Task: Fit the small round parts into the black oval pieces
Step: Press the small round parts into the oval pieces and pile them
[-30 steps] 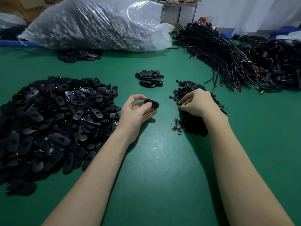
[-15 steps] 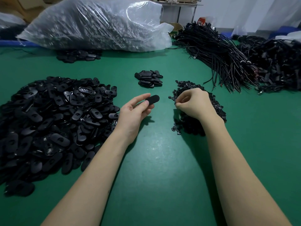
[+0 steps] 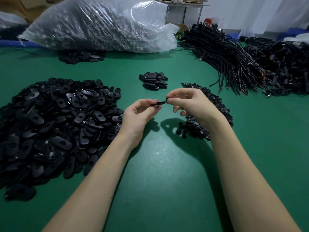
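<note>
Green table (image 3: 160,190), oval-piece heap (image 3: 55,124), round-part pile (image 3: 215,111), cable bundles (image 3: 234,61), plastic bag (image 3: 100,24)

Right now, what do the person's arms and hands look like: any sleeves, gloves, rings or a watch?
Both forearms are bare up to the bottom edge of the picture, so no sleeves show. The left hand and right hand wear no gloves. No rings, watch, bracelet or tape are visible on the fingers or wrists. Fingernails look short and unpainted. Nothing above the forearms is in view.
</note>
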